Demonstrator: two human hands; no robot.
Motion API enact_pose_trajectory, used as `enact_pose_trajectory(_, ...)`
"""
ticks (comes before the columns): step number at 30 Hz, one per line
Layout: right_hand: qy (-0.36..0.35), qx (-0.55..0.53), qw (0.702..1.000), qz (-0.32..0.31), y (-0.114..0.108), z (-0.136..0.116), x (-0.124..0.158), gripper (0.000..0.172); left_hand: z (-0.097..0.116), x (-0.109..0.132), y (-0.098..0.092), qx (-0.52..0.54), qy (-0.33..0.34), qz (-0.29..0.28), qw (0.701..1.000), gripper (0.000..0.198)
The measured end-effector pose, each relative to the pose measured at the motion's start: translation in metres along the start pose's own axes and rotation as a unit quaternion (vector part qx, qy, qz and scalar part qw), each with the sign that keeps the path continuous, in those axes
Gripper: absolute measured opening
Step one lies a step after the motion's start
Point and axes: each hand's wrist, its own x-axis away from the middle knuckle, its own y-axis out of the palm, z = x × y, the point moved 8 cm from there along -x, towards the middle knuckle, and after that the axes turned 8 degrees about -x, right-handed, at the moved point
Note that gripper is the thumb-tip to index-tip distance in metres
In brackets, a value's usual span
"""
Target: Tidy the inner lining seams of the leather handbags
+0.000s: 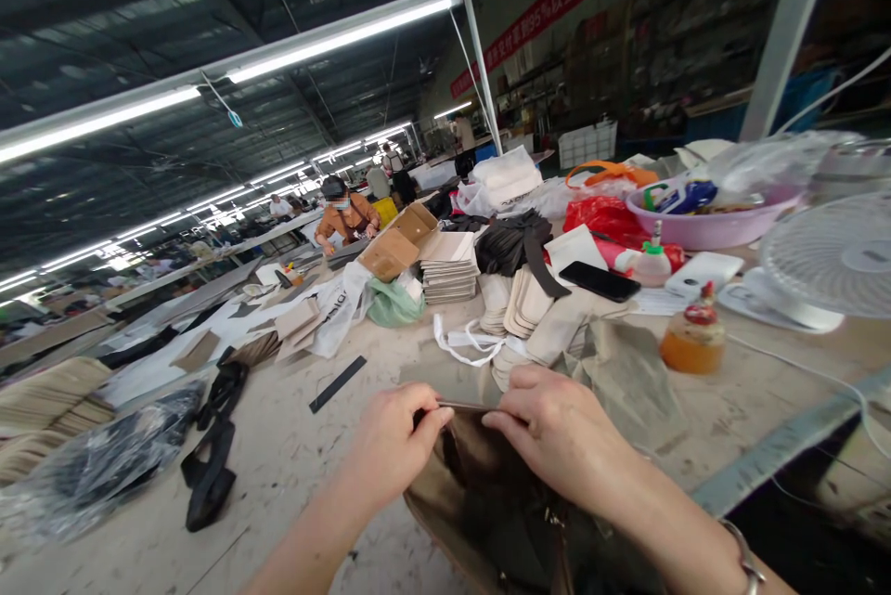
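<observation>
My left hand (391, 435) pinches the upper edge of a brown bag (480, 474) between thumb and fingers. A short way to the right, my right hand (557, 419) pinches the same edge, so the rim is stretched straight between them. The bag hangs open toward me, its inside dark, with small metal hardware low in it. Its lower part runs out of view. Just beyond my right hand lies a crumpled olive-grey cloth (626, 381). Behind both hands are a white strap loop (466, 344) and stacked light cut pieces (533, 303).
A black phone (599, 280), an amber bottle (694, 340), a white fan (835, 252) and a pink basin (724, 226) stand to the right. At left lie black straps (213, 465) and a plastic-wrapped bundle (118, 456). A co-worker (348, 214) works farther down the table.
</observation>
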Motion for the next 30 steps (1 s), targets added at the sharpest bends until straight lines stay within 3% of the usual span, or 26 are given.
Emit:
enact_pose_trajectory(10,0.009,-0.013,1.0,-0.014,0.013,0.014,-0.009,0.02,-0.015,-0.019,0.018,0.012,-0.031,-0.01,0.999,0.021)
enact_pose_trajectory(21,0.035,-0.004,0.998,-0.053,0.017,0.02,-0.012,0.039,-0.021,-0.026,0.024,-0.011,-0.024,0.011,1.0,0.024)
enact_pose_trajectory(24,0.034,-0.024,0.996,-0.078,0.015,0.013,-0.012,0.033,-0.02,-0.025,0.024,-0.01,-0.015,0.011,1.0,0.023)
enact_pose_trajectory(27,0.031,0.027,0.995,-0.088,0.014,0.001,-0.017,0.033,-0.02,-0.025,0.024,-0.014,-0.007,0.015,1.0,0.023)
enact_pose_trajectory(30,0.007,0.113,0.988,-0.109,0.023,-0.009,-0.028,0.021,-0.02,-0.022,0.021,0.02,0.005,0.019,1.0,0.022)
